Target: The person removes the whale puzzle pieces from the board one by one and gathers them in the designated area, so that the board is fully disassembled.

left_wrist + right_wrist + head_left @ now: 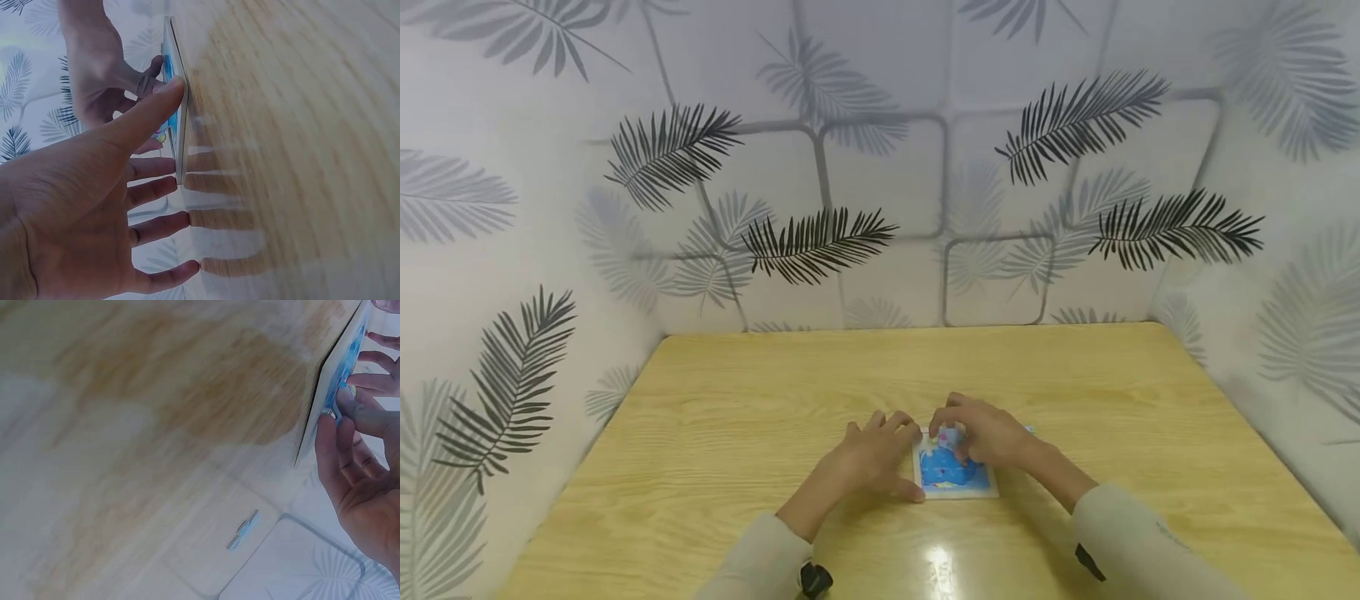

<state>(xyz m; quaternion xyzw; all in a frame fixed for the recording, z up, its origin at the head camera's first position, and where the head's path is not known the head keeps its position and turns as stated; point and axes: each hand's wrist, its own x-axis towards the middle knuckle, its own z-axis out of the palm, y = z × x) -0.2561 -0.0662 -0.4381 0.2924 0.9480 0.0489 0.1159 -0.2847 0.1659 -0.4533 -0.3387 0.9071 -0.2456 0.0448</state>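
A flat square puzzle board [951, 475] with a blue sea-like picture and a pale border lies on the table. My left hand [874, 454] is spread along its left side, the thumb on the near corner and the straight fingers [153, 228] reaching past the far corner onto the table. Over the board's upper part, my right hand [988, 433] pinches a small pale-blue puzzle piece [950, 438] with pink marks between thumb and fingertips. In the right wrist view the piece is mostly hidden by the fingers, close over the board.
One loose blue piece [242, 530] lies on the wooden table [737, 400] beyond the right hand, partly behind it in the head view. Leaf-patterned walls [887, 192] rise at the table's back and sides.
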